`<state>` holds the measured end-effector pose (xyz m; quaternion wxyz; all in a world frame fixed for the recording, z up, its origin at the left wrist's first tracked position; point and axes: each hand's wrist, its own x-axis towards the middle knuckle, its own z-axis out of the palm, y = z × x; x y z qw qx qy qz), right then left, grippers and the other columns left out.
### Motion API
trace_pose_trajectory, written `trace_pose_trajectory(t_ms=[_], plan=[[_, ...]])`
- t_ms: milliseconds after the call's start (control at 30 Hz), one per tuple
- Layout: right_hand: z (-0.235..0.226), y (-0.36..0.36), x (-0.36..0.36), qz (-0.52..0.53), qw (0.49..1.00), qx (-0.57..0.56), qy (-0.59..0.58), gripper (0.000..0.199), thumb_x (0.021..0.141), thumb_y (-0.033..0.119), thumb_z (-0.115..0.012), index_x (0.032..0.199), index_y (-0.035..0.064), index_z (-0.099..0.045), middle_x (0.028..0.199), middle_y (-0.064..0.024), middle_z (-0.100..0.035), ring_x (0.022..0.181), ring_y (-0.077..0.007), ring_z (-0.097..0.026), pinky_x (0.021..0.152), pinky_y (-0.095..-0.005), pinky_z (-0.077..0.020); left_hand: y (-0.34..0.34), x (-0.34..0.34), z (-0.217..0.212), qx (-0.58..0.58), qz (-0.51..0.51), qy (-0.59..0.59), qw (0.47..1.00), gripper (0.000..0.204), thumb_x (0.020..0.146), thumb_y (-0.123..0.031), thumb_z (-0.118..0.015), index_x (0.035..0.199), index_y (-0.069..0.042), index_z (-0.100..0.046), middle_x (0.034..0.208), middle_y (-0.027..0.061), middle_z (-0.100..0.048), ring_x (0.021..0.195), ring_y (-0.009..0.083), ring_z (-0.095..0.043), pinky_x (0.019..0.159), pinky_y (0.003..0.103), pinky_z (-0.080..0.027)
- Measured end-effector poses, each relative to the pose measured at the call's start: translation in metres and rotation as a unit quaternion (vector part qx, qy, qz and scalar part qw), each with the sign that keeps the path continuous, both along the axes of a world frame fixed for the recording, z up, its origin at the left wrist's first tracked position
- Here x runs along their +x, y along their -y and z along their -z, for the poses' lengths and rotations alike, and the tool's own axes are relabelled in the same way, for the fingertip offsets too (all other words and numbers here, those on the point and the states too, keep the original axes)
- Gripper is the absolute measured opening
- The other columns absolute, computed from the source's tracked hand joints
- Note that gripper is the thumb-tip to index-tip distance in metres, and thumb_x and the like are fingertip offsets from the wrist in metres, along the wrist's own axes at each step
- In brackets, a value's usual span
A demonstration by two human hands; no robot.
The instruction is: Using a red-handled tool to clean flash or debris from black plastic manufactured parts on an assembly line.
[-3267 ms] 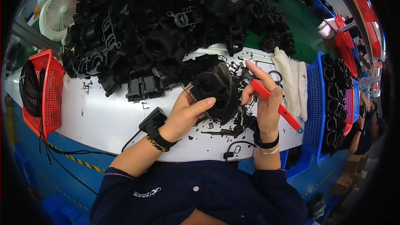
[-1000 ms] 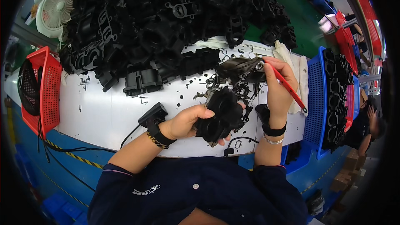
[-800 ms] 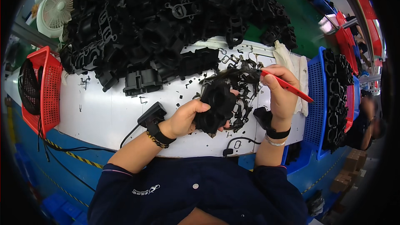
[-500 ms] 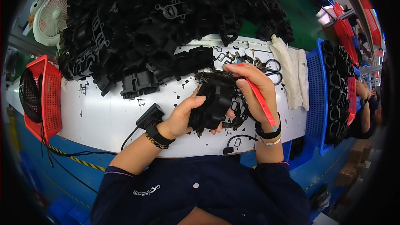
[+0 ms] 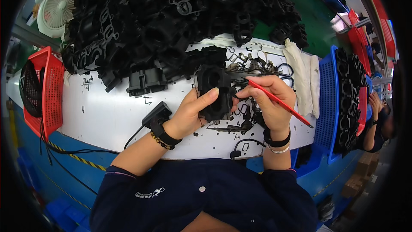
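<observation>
In my left hand is a black moulded plastic housing, with the thumb across its front and a deep opening facing up. My right hand is closed around a slim red pen-like tool, which slants down to the right across the hand. That hand's thumb and index finger pinch together close to the housing's right side. Whether they touch it or hold a small scrap there I cannot tell. Thin dark plastic trimmings lie on the white table under and between my hands.
A large heap of black housings covers the far side of the table. Scissors and white cloths lie at right, near a blue crate of black parts. At left stand a red basket and a fan.
My left hand has turned the housing and lifted it away from me, so its opening now shows. The right hand has shifted right, and the red tool now lies at a flatter slant.
</observation>
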<state>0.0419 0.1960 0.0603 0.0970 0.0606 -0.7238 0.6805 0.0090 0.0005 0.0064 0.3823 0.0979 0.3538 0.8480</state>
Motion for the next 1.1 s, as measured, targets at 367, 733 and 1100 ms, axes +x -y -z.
trace_pose_trajectory(t_ms=[367,733,1100], plan=[[0.0,0.0,-0.006,-0.061,0.989,0.114,-0.071,0.018,0.076,-0.001,-0.076,0.093,0.0003,-0.069,0.109,-0.0136,-0.071,0.1,-0.0252,-0.066,0.089,-0.0338,-0.0512,0.001,0.0,-0.006,0.023,-0.016,0.032,0.999,0.051,0.094,-0.024,-0.067,0.135,-0.001,-0.046,0.118,0.011,-0.061,0.109,0.0164,-0.061,0.095,0.031,-0.05],[-0.004,0.004,-0.005,-0.008,0.952,0.284,-0.116,0.015,0.078,-0.004,-0.073,0.09,-0.0007,-0.065,0.1,-0.014,-0.072,0.087,-0.0257,-0.068,0.075,-0.0315,-0.0537,-0.004,0.007,0.002,-0.099,-0.137,-0.094,0.981,0.062,0.082,-0.008,-0.08,0.128,-0.005,-0.039,0.125,0.0071,-0.053,0.114,0.0122,-0.053,0.099,0.029,-0.046],[0.009,0.023,-0.004,0.13,0.938,0.279,-0.157,0.012,0.082,-0.006,-0.07,0.09,-0.0015,-0.062,0.094,-0.0147,-0.072,0.08,-0.0242,-0.069,0.071,-0.0294,-0.0545,-0.007,0.009,0.001,-0.097,-0.149,-0.105,0.978,0.063,0.081,0.0,-0.078,0.128,-0.003,-0.037,0.126,0.0091,-0.053,0.118,0.014,-0.053,0.101,0.03,-0.045]])
